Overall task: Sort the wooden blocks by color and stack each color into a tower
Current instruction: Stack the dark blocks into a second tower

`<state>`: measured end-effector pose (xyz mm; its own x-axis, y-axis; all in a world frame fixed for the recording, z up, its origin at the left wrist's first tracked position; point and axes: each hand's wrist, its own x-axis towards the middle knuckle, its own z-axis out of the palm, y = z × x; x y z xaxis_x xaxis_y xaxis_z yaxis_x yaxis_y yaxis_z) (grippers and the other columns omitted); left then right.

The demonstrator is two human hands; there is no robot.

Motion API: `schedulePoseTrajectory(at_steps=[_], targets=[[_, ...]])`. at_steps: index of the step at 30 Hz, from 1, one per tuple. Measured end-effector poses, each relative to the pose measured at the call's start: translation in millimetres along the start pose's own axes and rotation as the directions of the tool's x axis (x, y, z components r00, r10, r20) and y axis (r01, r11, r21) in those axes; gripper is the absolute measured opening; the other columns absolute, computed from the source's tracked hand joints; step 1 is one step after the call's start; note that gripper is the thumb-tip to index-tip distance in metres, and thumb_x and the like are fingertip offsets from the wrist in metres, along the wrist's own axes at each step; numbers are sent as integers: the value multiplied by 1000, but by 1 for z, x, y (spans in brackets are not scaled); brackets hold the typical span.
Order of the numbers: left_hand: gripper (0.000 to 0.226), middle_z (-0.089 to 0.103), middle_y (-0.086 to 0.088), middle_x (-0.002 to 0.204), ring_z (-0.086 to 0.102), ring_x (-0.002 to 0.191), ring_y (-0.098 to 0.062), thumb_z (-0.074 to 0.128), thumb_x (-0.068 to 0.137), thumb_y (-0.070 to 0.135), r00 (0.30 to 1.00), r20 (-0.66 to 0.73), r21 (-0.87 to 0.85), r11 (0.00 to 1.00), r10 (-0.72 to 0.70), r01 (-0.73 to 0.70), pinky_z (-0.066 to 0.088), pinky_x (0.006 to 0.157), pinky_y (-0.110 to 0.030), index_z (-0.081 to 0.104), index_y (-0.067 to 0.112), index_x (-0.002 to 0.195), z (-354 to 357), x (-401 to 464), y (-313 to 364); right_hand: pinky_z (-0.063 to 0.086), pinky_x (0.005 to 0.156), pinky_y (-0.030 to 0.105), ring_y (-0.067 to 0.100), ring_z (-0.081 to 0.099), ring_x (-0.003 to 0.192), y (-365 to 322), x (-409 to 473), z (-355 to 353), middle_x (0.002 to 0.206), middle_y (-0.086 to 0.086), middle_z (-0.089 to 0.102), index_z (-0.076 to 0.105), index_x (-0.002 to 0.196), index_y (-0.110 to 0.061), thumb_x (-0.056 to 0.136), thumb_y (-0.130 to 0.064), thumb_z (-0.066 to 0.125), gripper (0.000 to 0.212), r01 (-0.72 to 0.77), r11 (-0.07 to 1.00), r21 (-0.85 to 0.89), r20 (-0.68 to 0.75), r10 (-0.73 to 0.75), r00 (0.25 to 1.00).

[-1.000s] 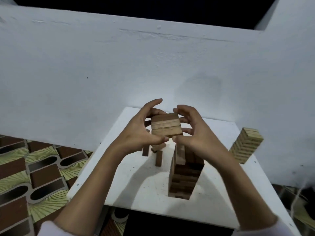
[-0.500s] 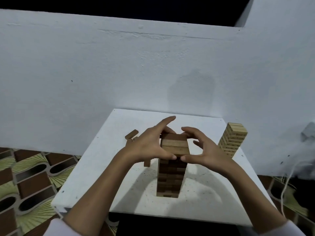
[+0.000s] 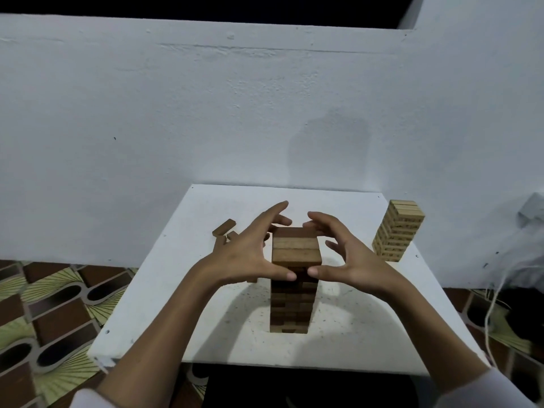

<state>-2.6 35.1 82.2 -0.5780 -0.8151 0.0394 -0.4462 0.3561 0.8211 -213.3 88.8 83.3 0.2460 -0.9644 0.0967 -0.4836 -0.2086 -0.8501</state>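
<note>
On the white table [image 3: 176,290], dark tower [image 3: 293,293] upright; left hand [image 3: 250,254] and right hand [image 3: 350,260] spread, flanking its top, thumbs near. Light tower [image 3: 397,231] well apart.

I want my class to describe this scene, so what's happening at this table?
A person is building a dark brown tower on the white table. The left hand and right hand flank its top layer, fingers spread, no grip on any block. A light tower stands at the right; loose dark blocks lie left.
</note>
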Motion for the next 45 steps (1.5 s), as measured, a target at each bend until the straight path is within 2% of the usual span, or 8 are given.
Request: schedulePoseTrajectory(at_steps=[4, 7, 11, 15, 24, 32, 38, 45], targets=[[111, 42, 23, 126, 41, 118, 11, 86, 61, 26, 1000, 1, -52, 999, 9, -9, 35, 111, -34, 17, 38, 146, 1, -6, -2, 25, 112, 31, -7, 36, 126, 2, -1, 2, 135, -13, 42, 29, 139, -34, 67, -29, 75, 85, 18, 1000, -3, -5, -18, 1000], [106, 43, 20, 126, 41, 118, 12, 84, 67, 13, 1000, -9, -76, 997, 17, -17, 33, 112, -32, 16, 34, 147, 2, -7, -1, 26, 112, 32, -5, 36, 127, 4, -1, 4, 135, -13, 42, 29, 139, -34, 67, -29, 75, 86, 34, 999, -6, -14, -34, 999], [107, 45, 25, 122, 42, 117, 12, 84, 66, 16, 999, -16, -75, 997, 34, -35, 33, 112, -31, 15, 34, 147, 3, -7, -2, 26, 112, 32, -3, 36, 127, 5, 0, 7, 135, -10, 41, 28, 139, -34, 66, -29, 76, 87, 47, 999, -12, -27, -48, 998], [105, 47, 18, 122, 43, 117, 12, 82, 70, 10, 999, -19, -76, 996, 47, -49, 31, 113, -30, 14, 32, 148, 4, -7, -2, 26, 111, 31, -3, 37, 127, 5, 1, 7, 134, -10, 41, 29, 139, -34, 67, -29, 75, 86, 59, 998, -21, -26, -60, 998], [103, 47, 18, 121, 42, 114, 13, 80, 72, 10, 998, -31, -74, 996, 52, -54, 32, 112, -32, 13, 33, 147, 6, -9, 0, 27, 108, 27, -6, 37, 124, 7, 2, 9, 132, -15, 40, 30, 138, -37, 69, -31, 73, 82, 63, 998, -30, -25, -63, 998], [102, 45, 16, 124, 41, 119, 10, 80, 73, 11, 999, -33, -104, 994, 36, -40, 34, 112, -33, 13, 35, 147, 8, -8, -1, 27, 113, 37, -2, 37, 127, 7, 1, 12, 133, -12, 42, 29, 139, -34, 68, -29, 74, 85, 54, 999, 2, -18, -54, 998], [103, 45, 18, 124, 43, 124, -2, 81, 72, 13, 999, -41, -104, 994, 20, -24, 36, 110, -35, 14, 36, 148, 8, -7, -2, 27, 114, 42, -2, 39, 125, 7, 3, 12, 128, -16, 45, 30, 138, -35, 68, -28, 74, 83, 46, 999, 14, -19, -46, 999], [107, 48, 21, 120, 43, 121, 7, 79, 60, 29, 998, -60, -135, 991, 12, -20, 36, 110, -34, 17, 37, 147, 11, -7, -4, 28, 113, 45, 4, 39, 127, 8, 3, 13, 127, -13, 47, 30, 138, -35, 68, -27, 74, 83, 33, 999, 35, -20, -32, 999]])
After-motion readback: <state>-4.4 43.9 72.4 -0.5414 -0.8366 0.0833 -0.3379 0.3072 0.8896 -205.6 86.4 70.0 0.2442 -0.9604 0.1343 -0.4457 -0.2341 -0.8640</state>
